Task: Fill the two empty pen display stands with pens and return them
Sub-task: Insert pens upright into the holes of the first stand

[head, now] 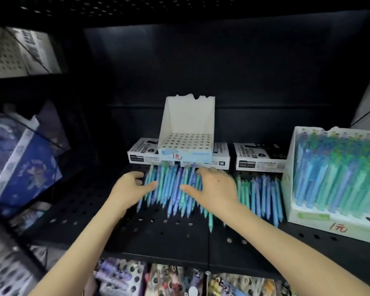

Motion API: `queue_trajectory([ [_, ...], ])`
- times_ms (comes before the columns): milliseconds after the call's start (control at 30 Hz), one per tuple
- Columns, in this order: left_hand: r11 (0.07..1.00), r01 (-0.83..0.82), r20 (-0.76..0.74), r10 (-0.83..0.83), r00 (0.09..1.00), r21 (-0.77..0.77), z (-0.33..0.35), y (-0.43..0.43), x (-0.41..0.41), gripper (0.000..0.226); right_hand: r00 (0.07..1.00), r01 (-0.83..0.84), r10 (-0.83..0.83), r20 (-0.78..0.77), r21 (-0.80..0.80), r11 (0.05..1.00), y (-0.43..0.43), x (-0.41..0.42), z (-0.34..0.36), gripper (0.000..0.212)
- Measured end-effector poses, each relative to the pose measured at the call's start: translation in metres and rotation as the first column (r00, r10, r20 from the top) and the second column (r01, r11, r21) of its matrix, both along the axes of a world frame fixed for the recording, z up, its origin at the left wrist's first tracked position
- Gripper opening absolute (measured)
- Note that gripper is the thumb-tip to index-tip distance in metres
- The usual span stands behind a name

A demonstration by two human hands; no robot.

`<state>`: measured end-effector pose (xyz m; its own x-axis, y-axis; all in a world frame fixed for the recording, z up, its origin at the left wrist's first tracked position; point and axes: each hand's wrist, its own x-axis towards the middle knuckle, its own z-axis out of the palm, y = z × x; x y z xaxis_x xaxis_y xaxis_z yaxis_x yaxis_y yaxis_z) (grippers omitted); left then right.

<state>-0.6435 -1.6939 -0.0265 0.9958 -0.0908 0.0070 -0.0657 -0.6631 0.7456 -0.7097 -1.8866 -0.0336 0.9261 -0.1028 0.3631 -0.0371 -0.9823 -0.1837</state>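
The setting is a dark metal shelving unit. The perforated black shelf (169,236) forms the base, with a plain dark back panel (201,67) behind it and a perforated panel (137,5) overhead. A pale pegboard wall (2,54) shows at upper left. Lighting is dim inside the bay.

Empty display stand (187,129): white card, base dotted with a grid of dark holes, pale blue front strip with red handwritten mark.
Loose pens (171,189): light blue, teal, some violet-blue.
Filled stand (329,225): white, green label, red mark; pens blue-green.
Marker boxes (260,155): white and black, black print.
Shelf (158,236): black, perforated.
Box at left (28,165): deep blue, possibly a pale figure print; blurred.
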Motion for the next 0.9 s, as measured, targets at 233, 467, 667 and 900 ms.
queue_trajectory([
  [233,0.998,-0.049,-0.139,0.042,0.989,-0.047,0.001,-0.010,0.014,0.080,1.000,0.023,-0.024,0.014,0.125,0.992,0.012,0.006,-0.007,0.070],
  [467,0.990,-0.038,-0.235,0.005,0.972,-0.137,0.000,-0.010,0.025,0.053,0.999,0.008,-0.016,0.033,0.228,0.974,0.011,0.003,-0.007,0.051],
  [667,0.982,-0.056,-0.306,-0.002,0.952,-0.181,0.006,-0.008,0.027,0.028,1.000,0.009,-0.005,-0.013,0.337,0.942,0.011,0.003,-0.005,0.052],
  [900,0.985,-0.043,-0.227,0.004,0.974,-0.165,0.009,-0.014,0.024,0.031,0.999,-0.039,0.036,0.017,0.304,0.952,0.019,-0.004,-0.002,0.064],
])
